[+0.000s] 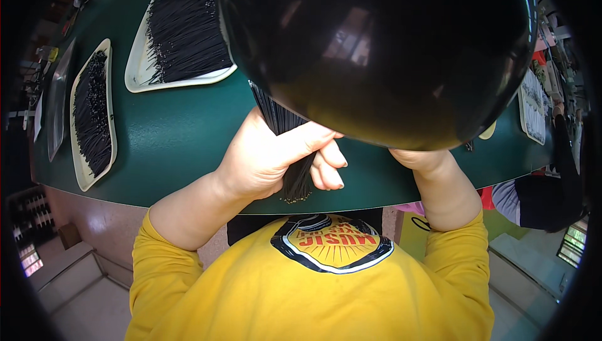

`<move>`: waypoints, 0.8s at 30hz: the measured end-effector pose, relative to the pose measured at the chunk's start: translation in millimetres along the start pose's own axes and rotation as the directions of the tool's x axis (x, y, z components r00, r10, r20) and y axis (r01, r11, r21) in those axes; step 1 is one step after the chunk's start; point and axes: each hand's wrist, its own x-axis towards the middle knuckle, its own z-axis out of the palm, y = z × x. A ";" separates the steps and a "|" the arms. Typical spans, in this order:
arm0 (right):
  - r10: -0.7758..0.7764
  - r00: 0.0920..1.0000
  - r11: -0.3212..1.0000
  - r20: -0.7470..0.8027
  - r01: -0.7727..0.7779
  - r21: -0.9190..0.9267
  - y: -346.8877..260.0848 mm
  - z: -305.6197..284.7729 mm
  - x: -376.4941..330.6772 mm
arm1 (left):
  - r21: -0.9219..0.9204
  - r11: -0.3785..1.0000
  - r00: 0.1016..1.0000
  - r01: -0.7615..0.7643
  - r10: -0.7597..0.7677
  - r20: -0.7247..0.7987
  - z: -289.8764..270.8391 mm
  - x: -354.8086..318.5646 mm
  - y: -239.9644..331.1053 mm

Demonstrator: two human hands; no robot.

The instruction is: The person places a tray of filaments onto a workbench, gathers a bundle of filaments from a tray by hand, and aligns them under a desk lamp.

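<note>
My left hand (266, 153) is closed around a bundle of thin black wires (297, 183) just above the near edge of the green table. The lower ends of the wires stick out below the fingers and show small metallic tips. Above the thumb the bundle fans out and runs under a large glossy black dome (376, 59), which covers the top middle of the view. To the right, only the wrist and base of my right hand (426, 159) show; its fingers are hidden behind the dome, so I cannot tell what they touch.
Two white trays of black wires lie on the green table (169, 134): a big tray (135, 71) at the far left and a narrower tray (113, 131) nearer the left edge. Beside that stands a clear tray (59, 106). Another pale tray (532, 112) and a person's dark sleeve (567, 153) appear at right.
</note>
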 end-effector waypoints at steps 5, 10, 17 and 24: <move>0.090 0.995 0.993 0.044 -0.093 0.072 -4.4 -20.0 5.1 | 0.093 0.996 0.998 -0.008 0.015 -0.065 4.0 1.9 -1.9; -0.120 0.993 0.989 -0.002 0.119 -0.084 -7.5 -56.6 19.6 | 0.174 0.984 0.993 -0.021 0.041 -0.111 3.1 2.9 -1.6; -0.390 0.869 0.792 -0.305 0.147 -0.593 -2.2 -35.1 23.5 | 0.138 0.989 0.993 -0.044 0.058 -0.098 5.4 1.4 0.1; 0.180 0.953 0.954 0.242 -0.229 0.192 -6.1 -30.3 2.8 | 0.124 0.992 0.996 -0.033 0.042 -0.073 2.8 2.0 1.4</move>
